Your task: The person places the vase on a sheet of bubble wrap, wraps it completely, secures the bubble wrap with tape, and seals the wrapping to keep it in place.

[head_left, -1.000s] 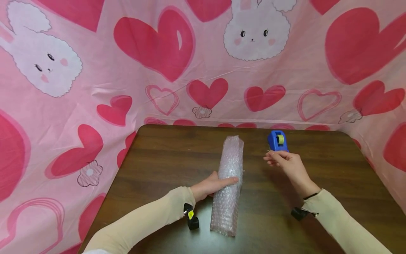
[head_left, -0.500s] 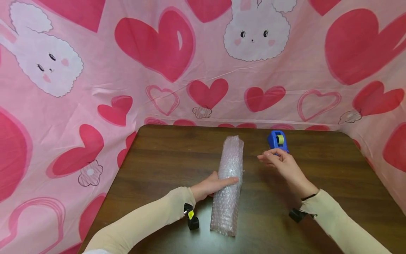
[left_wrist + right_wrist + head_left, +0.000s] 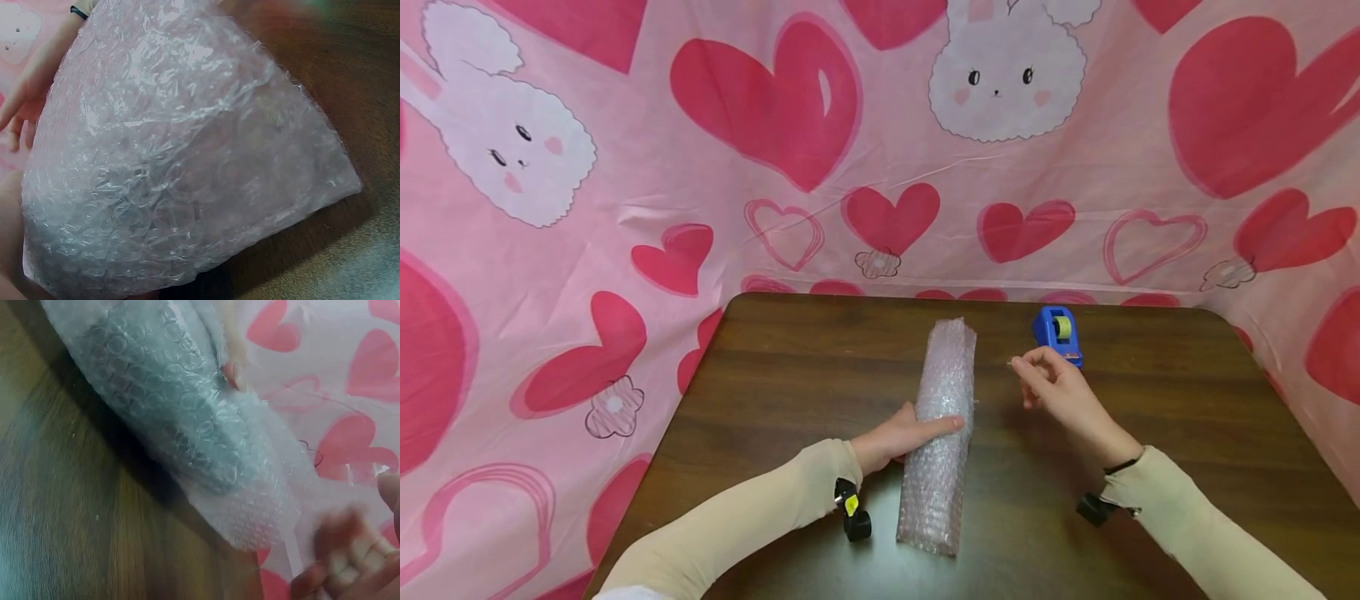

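Note:
A long bundle of bubble wrap stretches away from the person across the dark wooden table. My left hand grips it around the middle, thumb over the top and fingers hidden underneath. Through the plastic, the right wrist view shows a greenish, tube-like shape. To the right, my right hand is raised over the table, thumb and finger pinching a small piece of clear tape. Just beyond that hand stands a blue tape dispenser with a yellowish roll.
The wooden table has rounded far corners. Pink cloth with hearts and rabbits hangs behind it and along both sides. A small black camera sits on the left wrist, another camera on the right.
My right hand has drawn left and slightly nearer, away from the tape dispenser, and its fingers have turned; more of the dispenser's front shows. My left hand and the bubble-wrap bundle have stayed put.

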`<action>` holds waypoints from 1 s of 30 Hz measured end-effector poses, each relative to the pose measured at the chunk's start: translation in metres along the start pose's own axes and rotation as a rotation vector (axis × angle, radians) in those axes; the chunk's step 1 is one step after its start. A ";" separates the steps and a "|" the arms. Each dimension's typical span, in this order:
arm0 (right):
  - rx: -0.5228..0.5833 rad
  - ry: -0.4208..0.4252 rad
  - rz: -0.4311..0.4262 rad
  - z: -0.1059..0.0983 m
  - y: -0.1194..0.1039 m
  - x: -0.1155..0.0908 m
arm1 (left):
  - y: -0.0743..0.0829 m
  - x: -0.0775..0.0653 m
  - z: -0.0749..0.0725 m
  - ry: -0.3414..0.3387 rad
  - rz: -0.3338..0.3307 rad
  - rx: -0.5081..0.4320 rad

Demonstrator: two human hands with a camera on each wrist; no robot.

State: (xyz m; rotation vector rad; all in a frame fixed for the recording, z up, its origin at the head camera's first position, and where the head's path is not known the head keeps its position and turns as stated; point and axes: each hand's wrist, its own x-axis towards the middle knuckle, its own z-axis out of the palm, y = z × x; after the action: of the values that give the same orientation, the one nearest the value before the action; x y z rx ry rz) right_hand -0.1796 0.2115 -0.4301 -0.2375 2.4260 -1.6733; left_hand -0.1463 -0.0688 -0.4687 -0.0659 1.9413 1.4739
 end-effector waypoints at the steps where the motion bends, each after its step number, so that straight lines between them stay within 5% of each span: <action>1: 0.001 0.029 0.014 0.001 -0.002 -0.001 | 0.000 0.000 0.000 0.000 0.005 0.000; 9: 0.158 0.016 -0.036 0.001 -0.007 -0.002 | 0.001 0.000 0.000 0.005 0.011 0.002; 18: 0.091 -0.054 -0.092 0.001 -0.010 -0.005 | 0.001 0.000 0.001 0.015 -0.004 0.012; 26: 0.022 -0.223 -0.119 -0.001 -0.016 -0.009 | 0.001 -0.001 0.001 0.015 -0.010 0.013; 30: -0.029 -0.179 -0.201 0.005 -0.016 -0.010 | 0.001 -0.001 0.001 0.015 -0.009 0.009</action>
State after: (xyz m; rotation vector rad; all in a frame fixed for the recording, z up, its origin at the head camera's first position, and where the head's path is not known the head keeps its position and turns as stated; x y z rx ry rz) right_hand -0.1686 0.2041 -0.4164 -0.6268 2.3600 -1.6158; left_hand -0.1459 -0.0682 -0.4673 -0.0825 1.9571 1.4629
